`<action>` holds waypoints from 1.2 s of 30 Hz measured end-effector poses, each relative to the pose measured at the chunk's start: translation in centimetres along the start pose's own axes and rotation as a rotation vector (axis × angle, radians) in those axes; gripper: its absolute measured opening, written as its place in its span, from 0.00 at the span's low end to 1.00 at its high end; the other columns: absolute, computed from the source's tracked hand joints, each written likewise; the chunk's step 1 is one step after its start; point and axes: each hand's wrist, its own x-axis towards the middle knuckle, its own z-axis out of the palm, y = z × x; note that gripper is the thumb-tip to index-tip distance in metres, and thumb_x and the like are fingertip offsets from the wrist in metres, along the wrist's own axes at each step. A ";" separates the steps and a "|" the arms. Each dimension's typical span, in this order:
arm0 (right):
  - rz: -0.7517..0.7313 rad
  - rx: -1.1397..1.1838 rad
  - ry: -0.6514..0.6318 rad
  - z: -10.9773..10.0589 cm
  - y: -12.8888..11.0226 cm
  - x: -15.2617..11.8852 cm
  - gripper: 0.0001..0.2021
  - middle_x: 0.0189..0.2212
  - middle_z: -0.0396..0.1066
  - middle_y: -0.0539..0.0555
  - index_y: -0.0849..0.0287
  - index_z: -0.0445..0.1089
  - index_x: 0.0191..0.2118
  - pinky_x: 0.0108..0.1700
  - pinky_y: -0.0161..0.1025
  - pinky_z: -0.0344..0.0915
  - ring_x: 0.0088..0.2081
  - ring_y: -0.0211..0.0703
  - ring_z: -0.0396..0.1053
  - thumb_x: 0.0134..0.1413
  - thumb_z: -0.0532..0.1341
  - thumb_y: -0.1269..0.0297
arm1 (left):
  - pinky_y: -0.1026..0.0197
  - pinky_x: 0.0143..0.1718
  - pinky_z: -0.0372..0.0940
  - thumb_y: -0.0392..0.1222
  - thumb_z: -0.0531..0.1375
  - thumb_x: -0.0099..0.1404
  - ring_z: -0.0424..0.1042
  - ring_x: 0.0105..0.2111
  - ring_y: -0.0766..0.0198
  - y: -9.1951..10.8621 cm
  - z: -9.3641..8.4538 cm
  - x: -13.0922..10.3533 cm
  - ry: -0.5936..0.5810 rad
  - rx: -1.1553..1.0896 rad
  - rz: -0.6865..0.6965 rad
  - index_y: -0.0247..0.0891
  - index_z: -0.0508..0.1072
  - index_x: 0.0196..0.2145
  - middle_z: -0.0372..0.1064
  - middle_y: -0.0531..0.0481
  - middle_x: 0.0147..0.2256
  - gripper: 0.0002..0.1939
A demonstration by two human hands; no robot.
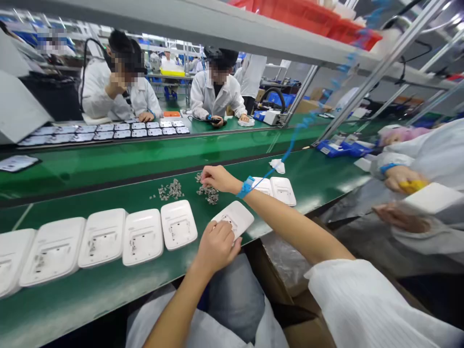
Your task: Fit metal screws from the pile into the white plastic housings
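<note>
Two hands over the green bench (108, 286). L hand (217, 244) is on a white cover (242, 216) at the bench's front edge, approx. mid-view; fingers curled onto its recessed face, can't tell if gripping or just pressing. R hand (217, 178), w/ blue wrist strap (245, 187) and coiled cord, is at a pile of small metal parts (210, 197) twd. the far edge; fingertips bunched, narrow, can't tell if a pc. is pinched. 2nd pile (172, 189) just left of it, also twd. far edge. Five more covers (142, 237) in a row along front edge, leftwd., some w/ small bits in the recess; two others (284, 192) right of the R wrist, one partly hidden. White tissue (278, 166) nr. far edge, blue trays (331, 149) farther right, same edge.
</note>
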 end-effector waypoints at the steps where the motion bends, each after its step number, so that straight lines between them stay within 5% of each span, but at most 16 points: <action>1: -0.036 0.049 -0.019 -0.3 -0.1 -1.1 0.05 0.29 0.75 0.50 0.60 0.66 0.35 0.37 0.32 0.69 0.34 0.39 0.76 0.61 0.59 0.77 | 0.51 0.41 0.60 0.38 0.57 0.69 0.70 0.39 0.55 0.2 -0.1 -0.1 0.006 0.003 0.013 0.34 0.70 0.30 0.71 0.44 0.35 0.10; 4: -0.157 0.130 -0.093 -0.7 -0.5 -4.6 0.06 0.32 0.76 0.51 0.60 0.70 0.39 0.39 0.33 0.70 0.35 0.39 0.76 0.60 0.58 0.77 | 0.52 0.36 0.59 0.39 0.58 0.68 0.67 0.32 0.56 0.6 -0.1 -0.2 -0.003 0.027 0.035 0.35 0.70 0.28 0.67 0.47 0.29 0.11; 8: -0.254 -0.075 -0.114 -0.7 -0.4 -7.9 0.10 0.38 0.75 0.53 0.60 0.71 0.43 0.44 0.37 0.69 0.39 0.41 0.75 0.63 0.55 0.77 | 0.51 0.36 0.59 0.41 0.57 0.69 0.66 0.31 0.56 0.8 0.1 -0.3 -0.015 0.096 -0.017 0.35 0.70 0.27 0.65 0.47 0.28 0.12; 11: -0.399 -0.226 -0.159 -0.2 0.3 -9.4 0.08 0.40 0.74 0.56 0.60 0.74 0.37 0.45 0.39 0.68 0.42 0.43 0.73 0.65 0.57 0.72 | 0.52 0.36 0.59 0.41 0.57 0.69 0.66 0.31 0.56 1.4 0.2 -0.4 -0.017 0.117 -0.083 0.36 0.70 0.27 0.65 0.47 0.27 0.12; 17: -0.547 -0.520 -0.168 1.5 1.6 -11.1 0.09 0.38 0.73 0.57 0.59 0.76 0.42 0.38 0.39 0.66 0.39 0.45 0.69 0.66 0.58 0.73 | 0.51 0.41 0.61 0.39 0.57 0.69 0.70 0.39 0.54 2.5 -0.1 -0.9 -0.033 0.087 -0.198 0.34 0.72 0.32 0.70 0.44 0.34 0.09; 36: -0.504 -0.394 -0.102 2.2 1.2 -12.3 0.12 0.38 0.71 0.59 0.61 0.75 0.39 0.40 0.42 0.68 0.41 0.46 0.66 0.70 0.55 0.70 | 0.50 0.40 0.61 0.36 0.56 0.68 0.69 0.38 0.55 2.7 0.0 -0.7 -0.076 0.079 -0.252 0.34 0.72 0.32 0.69 0.45 0.33 0.07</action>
